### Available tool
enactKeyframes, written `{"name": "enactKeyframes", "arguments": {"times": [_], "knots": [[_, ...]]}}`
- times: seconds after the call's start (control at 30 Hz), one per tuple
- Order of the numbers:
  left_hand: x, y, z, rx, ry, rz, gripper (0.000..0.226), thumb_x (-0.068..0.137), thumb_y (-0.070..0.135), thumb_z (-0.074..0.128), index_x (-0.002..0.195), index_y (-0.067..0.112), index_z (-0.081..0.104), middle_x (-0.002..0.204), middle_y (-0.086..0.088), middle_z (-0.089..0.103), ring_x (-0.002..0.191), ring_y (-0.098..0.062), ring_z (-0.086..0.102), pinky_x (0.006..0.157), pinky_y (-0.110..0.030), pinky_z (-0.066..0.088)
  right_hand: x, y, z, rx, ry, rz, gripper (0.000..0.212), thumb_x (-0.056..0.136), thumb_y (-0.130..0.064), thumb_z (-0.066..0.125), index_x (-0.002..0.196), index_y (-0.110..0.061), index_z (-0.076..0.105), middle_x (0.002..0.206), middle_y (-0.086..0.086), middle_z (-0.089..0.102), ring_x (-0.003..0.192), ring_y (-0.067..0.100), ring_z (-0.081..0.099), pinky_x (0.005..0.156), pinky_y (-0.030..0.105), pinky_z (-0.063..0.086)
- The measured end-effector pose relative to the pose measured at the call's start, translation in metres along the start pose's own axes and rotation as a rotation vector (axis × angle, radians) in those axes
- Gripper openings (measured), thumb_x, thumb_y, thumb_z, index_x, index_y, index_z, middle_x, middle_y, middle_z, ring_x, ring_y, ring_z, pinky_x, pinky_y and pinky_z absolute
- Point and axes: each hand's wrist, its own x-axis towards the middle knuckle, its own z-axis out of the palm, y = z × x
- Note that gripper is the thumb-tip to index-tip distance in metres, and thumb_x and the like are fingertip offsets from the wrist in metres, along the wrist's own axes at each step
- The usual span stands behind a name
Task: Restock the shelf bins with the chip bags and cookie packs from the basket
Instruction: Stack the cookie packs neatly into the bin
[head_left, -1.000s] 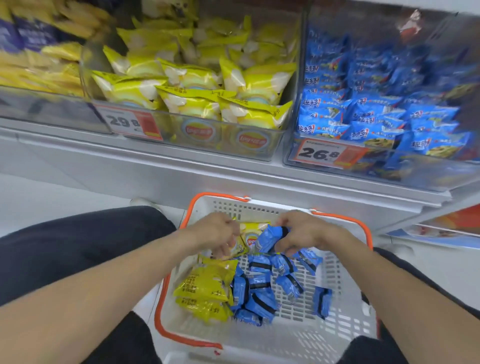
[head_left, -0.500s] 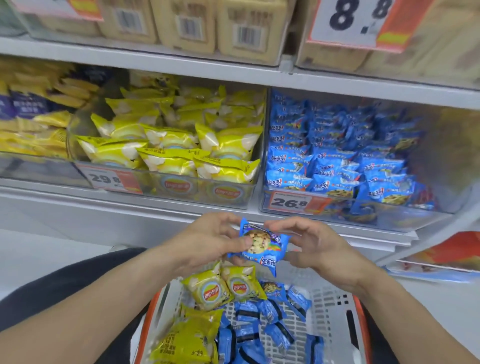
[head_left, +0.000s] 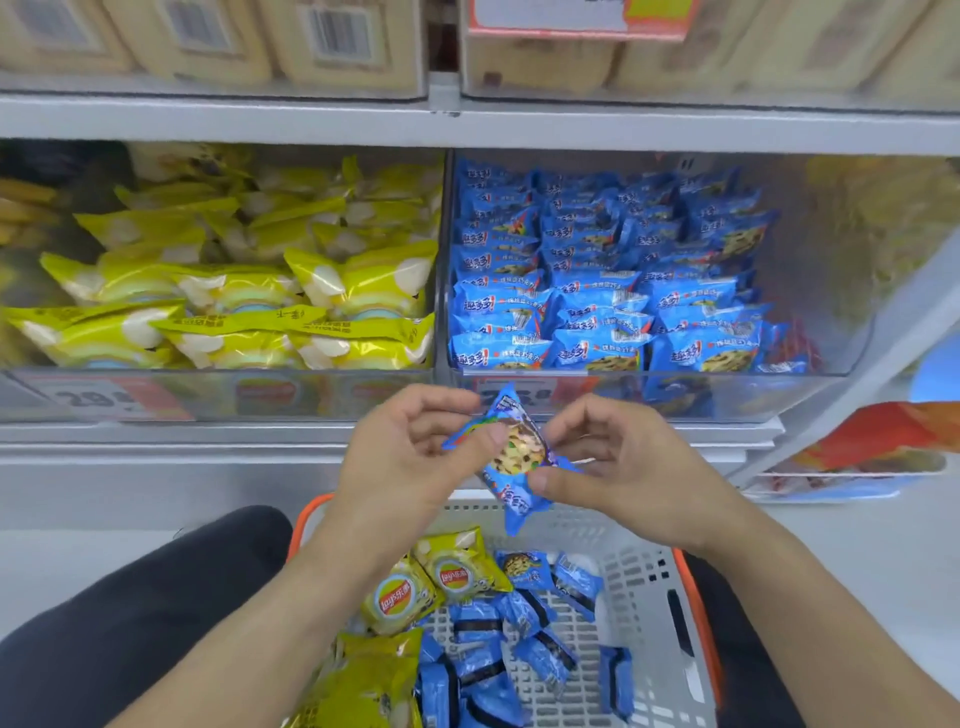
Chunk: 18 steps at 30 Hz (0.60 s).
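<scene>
A blue cookie pack (head_left: 514, 457) hangs tilted between both hands, above the basket and in front of the shelf. My left hand (head_left: 410, 462) pinches its upper left edge; my right hand (head_left: 618, 467) pinches its lower right side. Below, the white basket with an orange rim (head_left: 649, 582) holds several yellow chip bags (head_left: 415, 587) on the left and several blue cookie packs (head_left: 498, 649) in the middle. On the shelf, a clear bin of yellow chip bags (head_left: 234, 312) stands left of a clear bin of blue cookie packs (head_left: 613, 291).
The grey shelf edge (head_left: 156, 441) runs across just behind my hands. An upper shelf carries beige boxes (head_left: 311, 36). My dark trouser legs (head_left: 130, 623) flank the basket. An orange and blue package (head_left: 872, 447) lies low on the right.
Both hands rose out of the basket with one blue cookie pack and now hold it higher, nearer the cookie bin. The pack has turned from level to tilted. The view tilted up.
</scene>
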Motion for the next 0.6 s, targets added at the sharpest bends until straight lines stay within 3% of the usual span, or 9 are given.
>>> {"name": "enactKeyframes", "arguments": {"times": [0.07,0.13,0.23,0.3,0.4,0.5,0.6], "knots": [[-0.002,0.006,0.009,0.013,0.001,0.113,0.035,0.066,0.034,0.084,0.093,0.015,0.072,0.081,-0.013,0.072,0.069,-0.022,0.059,0.065,-0.033,0.05,-0.005,-0.003,-0.002,-0.031,-0.024,-0.002,0.029,0.069,-0.03,0.085,0.081,-0.012,0.065,0.081,0.0,0.071,0.08,0.015,0.07,0.079,0.035,0.056],[-0.003,0.008,0.017,0.035,-0.04,0.187,0.031,0.072,0.039,0.086,0.092,0.02,0.073,0.081,-0.012,0.071,0.07,-0.022,0.056,0.065,-0.033,0.047,-0.011,-0.002,-0.004,0.007,-0.015,0.004,0.03,0.07,-0.03,0.084,0.077,-0.01,0.063,0.076,0.005,0.071,0.073,0.02,0.07,0.073,0.035,0.056],[0.002,0.008,0.023,-0.046,-0.203,0.234,0.054,0.064,0.042,0.086,0.11,0.02,0.07,0.094,-0.002,0.073,0.087,-0.014,0.066,0.077,-0.027,0.053,-0.017,0.001,-0.01,0.236,0.055,0.043,0.034,0.071,-0.02,0.081,0.083,0.002,0.057,0.084,0.023,0.07,0.071,0.03,0.07,0.075,0.042,0.059],[0.005,0.007,0.029,-0.09,-0.291,0.248,0.07,0.061,0.038,0.091,0.121,0.016,0.063,0.111,-0.005,0.071,0.101,-0.018,0.067,0.086,-0.027,0.054,-0.02,0.003,-0.017,0.403,0.122,0.075,0.035,0.069,-0.019,0.079,0.085,0.0,0.055,0.085,0.027,0.067,0.069,0.031,0.07,0.077,0.046,0.059],[0.008,0.009,0.043,-0.054,-0.263,0.246,0.056,0.065,0.021,0.088,0.116,0.021,0.067,0.115,-0.005,0.069,0.093,-0.018,0.068,0.084,-0.031,0.056,-0.023,0.002,-0.027,0.562,0.186,0.078,0.034,0.069,-0.017,0.077,0.089,0.0,0.055,0.088,0.028,0.067,0.07,0.029,0.071,0.081,0.046,0.06],[0.011,0.021,0.06,-0.048,-0.178,0.256,0.039,0.072,0.01,0.084,0.107,0.023,0.071,0.109,-0.006,0.072,0.077,-0.014,0.068,0.078,-0.029,0.058,-0.027,-0.004,-0.046,0.485,0.243,-0.004,0.034,0.071,-0.018,0.075,0.092,0.004,0.059,0.081,0.017,0.07,0.075,0.025,0.071,0.07,0.043,0.063],[0.022,0.041,0.075,0.017,-0.143,0.331,0.036,0.081,-0.001,0.074,0.11,0.019,0.07,0.107,-0.01,0.072,0.078,-0.013,0.068,0.075,-0.025,0.058,-0.028,-0.001,-0.075,0.161,0.507,-0.161,0.03,0.074,-0.033,0.077,0.091,-0.01,0.069,0.08,0.0,0.072,0.079,0.02,0.07,0.063,0.031,0.059]]}}
